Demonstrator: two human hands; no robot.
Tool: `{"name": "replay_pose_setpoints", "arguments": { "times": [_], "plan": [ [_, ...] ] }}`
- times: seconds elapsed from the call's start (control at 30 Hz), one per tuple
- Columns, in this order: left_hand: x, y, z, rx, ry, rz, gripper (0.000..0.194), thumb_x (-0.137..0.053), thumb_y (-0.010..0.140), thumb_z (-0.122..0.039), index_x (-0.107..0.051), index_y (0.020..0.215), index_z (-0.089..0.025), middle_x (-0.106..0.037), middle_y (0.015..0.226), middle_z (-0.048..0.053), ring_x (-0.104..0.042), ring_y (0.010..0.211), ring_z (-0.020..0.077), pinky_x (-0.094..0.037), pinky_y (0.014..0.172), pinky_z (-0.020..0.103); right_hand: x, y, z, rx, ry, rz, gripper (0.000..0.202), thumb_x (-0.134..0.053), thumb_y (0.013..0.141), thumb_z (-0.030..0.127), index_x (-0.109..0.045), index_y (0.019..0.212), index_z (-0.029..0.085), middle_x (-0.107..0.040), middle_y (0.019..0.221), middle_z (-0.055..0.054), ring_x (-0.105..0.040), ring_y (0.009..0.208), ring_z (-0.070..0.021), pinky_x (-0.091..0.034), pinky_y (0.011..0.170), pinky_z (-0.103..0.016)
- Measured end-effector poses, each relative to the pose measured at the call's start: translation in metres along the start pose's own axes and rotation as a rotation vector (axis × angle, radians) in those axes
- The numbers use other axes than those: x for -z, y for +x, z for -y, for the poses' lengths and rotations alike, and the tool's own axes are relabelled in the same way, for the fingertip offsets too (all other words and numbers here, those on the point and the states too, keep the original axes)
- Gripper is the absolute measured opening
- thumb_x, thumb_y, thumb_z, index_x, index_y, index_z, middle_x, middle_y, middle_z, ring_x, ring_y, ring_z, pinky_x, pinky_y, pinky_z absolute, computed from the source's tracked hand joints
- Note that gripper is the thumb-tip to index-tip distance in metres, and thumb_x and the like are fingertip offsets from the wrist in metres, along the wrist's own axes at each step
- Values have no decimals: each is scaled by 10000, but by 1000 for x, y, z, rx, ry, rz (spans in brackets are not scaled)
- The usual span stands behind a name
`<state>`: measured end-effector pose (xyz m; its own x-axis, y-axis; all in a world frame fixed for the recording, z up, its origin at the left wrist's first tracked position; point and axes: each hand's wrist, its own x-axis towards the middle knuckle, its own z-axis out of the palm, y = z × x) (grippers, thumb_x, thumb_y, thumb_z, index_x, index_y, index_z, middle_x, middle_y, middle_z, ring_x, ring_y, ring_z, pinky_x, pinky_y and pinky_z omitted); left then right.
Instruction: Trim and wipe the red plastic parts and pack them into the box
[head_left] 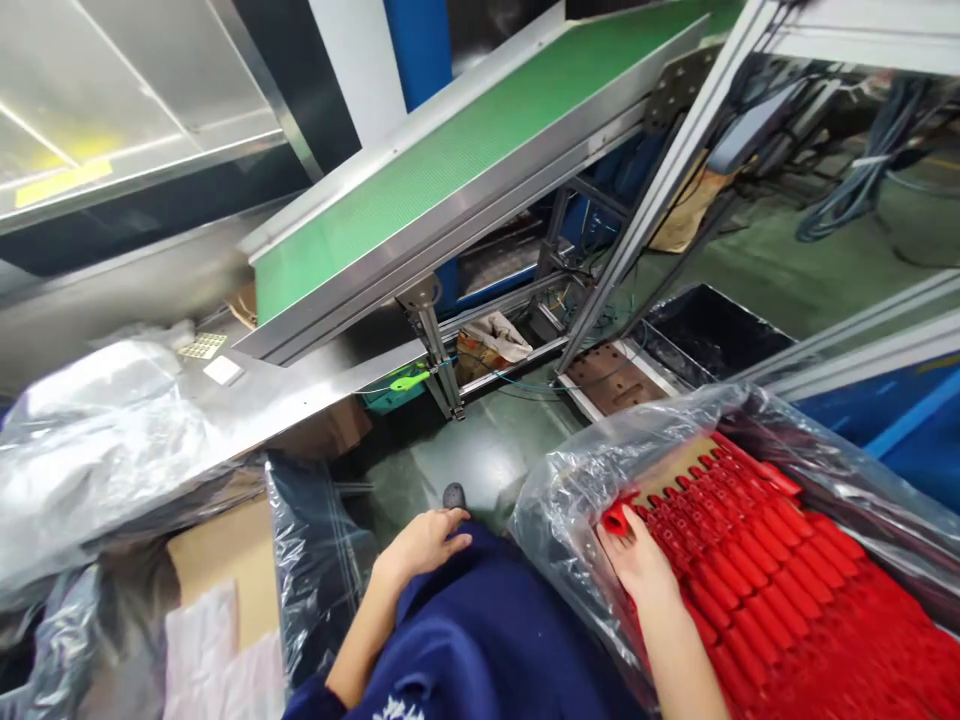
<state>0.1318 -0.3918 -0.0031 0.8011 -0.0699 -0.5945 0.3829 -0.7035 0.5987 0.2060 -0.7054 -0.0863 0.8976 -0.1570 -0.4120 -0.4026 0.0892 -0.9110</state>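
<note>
Red part [616, 519] in right hand [641, 560] points left.

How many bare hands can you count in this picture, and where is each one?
2. The left hand rests on the blue-clad knee. The right hand lies on the rows of red parts in the clear plastic bag, fingers on one red piece. No others show.
</note>
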Motion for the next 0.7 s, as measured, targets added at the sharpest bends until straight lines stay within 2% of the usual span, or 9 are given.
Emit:
{"name": "replay_pose_setpoints", "arguments": {
  "times": [0.1,0.17,0.2,0.23,0.33,0.43,0.53,0.63,0.7],
  "plan": [
    [14,-4,6,-84,-118,33,316,-568,860,-344,-686,1130,-230,-705,906,52,-638,820,220,-457,773,276,5,-30,19,-47,216,-203,332,-719,626,488,-572,723,207,-696,738,-43,-719,762,-219,-624,725,-360],
    [27,-2,8,-174,-265,33,357,-554,883,-391,-664,1166,-204,-701,907,53,-631,803,205,-464,762,273,-10,-51,38,-10,256,-294,336,-761,634,447,-610,786,188,-715,790,-49,-721,793,-213,-616,755,-347],
    [34,0,9,-223,-381,16,403,-556,888,-427,-644,1199,-187,-700,924,67,-634,817,209,-473,765,280,-24,-61,48,17,208,-261,346,-767,659,446,-627,830,179,-722,807,-55,-720,785,-208,-613,747,-334],
    [42,2,10,-270,-526,-9,464,-569,885,-468,-619,1238,-171,-697,956,89,-639,846,222,-485,771,292,-43,-70,59,27,132,-163,365,-765,686,452,-643,881,168,-730,831,-69,-720,778,-207,-609,736,-322],
    [66,6,11,-408,-1011,-72,678,-662,822,-570,-548,1320,-123,-670,1084,175,-644,974,297,-523,781,341,-115,-93,84,18,-64,323,424,-764,702,477,-666,947,145,-740,897,-106,-722,778,-221,-603,728,-316],
    [94,-1,20,-510,-1313,-131,746,-775,747,-548,-553,1306,-106,-655,1127,196,-643,1014,328,-535,828,369,-189,-114,94,34,-208,695,437,-720,750,487,-663,1022,149,-737,934,-95,-722,796,-212,-598,752,-315],
    [122,-19,45,-518,-1476,-200,747,-840,711,-452,-536,1311,-129,-683,1041,153,-683,879,308,-557,803,404,-246,-133,98,158,-423,829,412,-646,825,459,-649,1118,169,-727,988,-83,-713,812,-195,-588,755,-301],
    [139,-36,83,-521,-1633,-300,710,-855,704,-380,-532,1287,-135,-692,933,107,-693,763,285,-571,759,418,-289,-146,99,433,-639,822,366,-639,826,408,-660,1120,192,-703,959,-69,-674,803,-184,-567,725,-287],
    [144,-43,111,-543,-1736,-360,605,-846,722,-326,-556,1215,-128,-686,884,85,-696,755,277,-569,778,420,-313,-151,97,569,-708,825,341,-653,805,393,-672,1083,194,-673,916,-63,-645,795,-188,-556,730,-301]
  ]
}}
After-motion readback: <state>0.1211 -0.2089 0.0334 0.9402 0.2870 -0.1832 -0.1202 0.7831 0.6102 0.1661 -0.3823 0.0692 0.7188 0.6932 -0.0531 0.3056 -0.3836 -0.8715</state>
